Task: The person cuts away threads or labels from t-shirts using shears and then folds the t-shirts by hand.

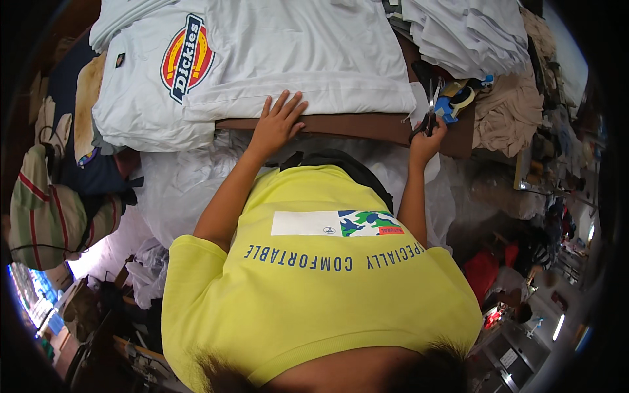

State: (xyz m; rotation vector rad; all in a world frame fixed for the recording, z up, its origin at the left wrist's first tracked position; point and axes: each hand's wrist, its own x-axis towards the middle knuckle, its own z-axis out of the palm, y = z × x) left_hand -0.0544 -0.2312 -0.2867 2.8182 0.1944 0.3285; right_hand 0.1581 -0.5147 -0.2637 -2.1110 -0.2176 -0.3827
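Note:
White T-shirts [301,49] lie flat in front of me, one with a red, yellow and blue printed emblem on it. My left hand [280,123] rests on the hem of the top shirt, fingers spread and flat. My right hand [429,141] grips a pair of scissors [432,105] by the dark handles, blades pointing away from me. The scissors are just right of the shirt's near right corner, where a short loose thread hangs. Part of the handles is hidden by my fingers. Right beside the blades sits a blue tape dispenser [452,105].
Brown board [341,128] shows along the table's near edge. A pile of white garments [468,33] stands at the far right, with beige cloth [508,118] below it. Clear plastic sheeting [177,177] hangs under the table. A striped bag [49,209] is at the left.

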